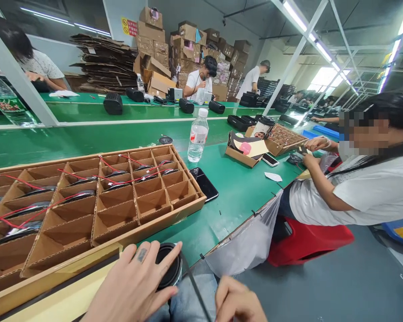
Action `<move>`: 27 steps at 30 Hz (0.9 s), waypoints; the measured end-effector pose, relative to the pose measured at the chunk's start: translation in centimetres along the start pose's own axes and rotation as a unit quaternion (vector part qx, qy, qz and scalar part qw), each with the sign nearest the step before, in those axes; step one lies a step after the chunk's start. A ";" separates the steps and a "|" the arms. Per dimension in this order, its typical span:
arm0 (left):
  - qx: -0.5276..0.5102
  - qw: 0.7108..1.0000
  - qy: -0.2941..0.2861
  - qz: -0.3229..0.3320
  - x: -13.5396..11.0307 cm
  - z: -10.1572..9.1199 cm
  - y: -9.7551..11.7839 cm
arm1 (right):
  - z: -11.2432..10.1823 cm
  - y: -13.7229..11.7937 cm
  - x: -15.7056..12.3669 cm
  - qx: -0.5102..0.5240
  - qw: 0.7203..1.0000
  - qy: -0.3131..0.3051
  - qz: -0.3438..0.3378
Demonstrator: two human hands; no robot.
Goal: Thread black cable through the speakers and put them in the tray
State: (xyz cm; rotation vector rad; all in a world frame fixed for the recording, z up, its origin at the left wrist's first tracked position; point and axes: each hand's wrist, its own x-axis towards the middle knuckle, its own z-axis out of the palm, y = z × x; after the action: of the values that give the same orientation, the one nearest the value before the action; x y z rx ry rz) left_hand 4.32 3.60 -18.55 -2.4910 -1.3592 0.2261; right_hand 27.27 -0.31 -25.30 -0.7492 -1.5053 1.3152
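My left hand (130,286) sits at the bottom of the view, its fingers spread around a black cylindrical part (169,268) with a round open end. My right hand (237,302) is just to the right, cut off by the frame's lower edge, with its fingers curled and nothing visible in them. A thin black cord or strip (196,288) runs down between my hands. Beyond my left hand stands a cardboard compartment tray (147,228). Several round black speaker parts (80,195) with red wires lie in its far and left cells.
A green workbench (235,197) holds a water bottle (198,136) and a black phone (204,184). A seated co-worker's hands (314,150) work at a second cardboard tray (282,138). A plastic bag (246,237) hangs from the bench edge. Black speakers (113,103) stand on the far bench.
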 end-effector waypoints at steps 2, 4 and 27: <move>-0.005 0.997 -0.051 -0.056 0.8 -0.9 0.5 | -1.7 -0.7 2.5 -0.013 0.997 0.046 -0.064; -0.047 0.988 -0.120 -0.090 1.8 -1.8 0.3 | -3.1 -0.8 4.9 -0.027 0.991 0.093 -0.090; -0.140 0.990 0.033 -0.001 -2.0 2.9 -2.6 | -5.6 2.1 8.8 0.022 0.999 0.039 0.004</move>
State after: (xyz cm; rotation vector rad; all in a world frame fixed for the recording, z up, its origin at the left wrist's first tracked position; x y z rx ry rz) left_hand 0.32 3.75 -20.44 -2.6948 -1.4542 -0.0523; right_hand 29.11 10.13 -25.25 -0.7709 -1.4074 1.3065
